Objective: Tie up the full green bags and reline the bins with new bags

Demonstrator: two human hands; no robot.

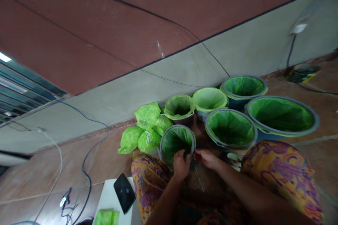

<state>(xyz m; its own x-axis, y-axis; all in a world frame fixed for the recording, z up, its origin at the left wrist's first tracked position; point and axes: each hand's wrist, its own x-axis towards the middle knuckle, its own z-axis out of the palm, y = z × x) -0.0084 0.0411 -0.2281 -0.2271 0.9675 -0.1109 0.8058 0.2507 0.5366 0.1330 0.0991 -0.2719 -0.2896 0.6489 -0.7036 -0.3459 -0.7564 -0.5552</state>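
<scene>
A small grey-rimmed bin [164, 140] lined with a green bin bag [175, 137] stands on the floor between my knees. My left hand [181, 164] is at its near rim, fingers bent over the edge onto the liner. Just right of that rim, my right hand [207, 158] is closed in a pinch. A small dark red patch shows at its fingertips, too unclear to name. Behind and to the right are several more lined bins, among them a light green-lined bin [210, 99] and a wide grey-rimmed bin [282, 116].
Several filled, tied green bags [148, 140] lie left of the bins. A black phone [124, 193] and folded green bags [106, 217] rest on a white surface [101, 197]. A blue cable [91, 147] crosses the tiled floor. A wall [158, 81] runs behind the bins.
</scene>
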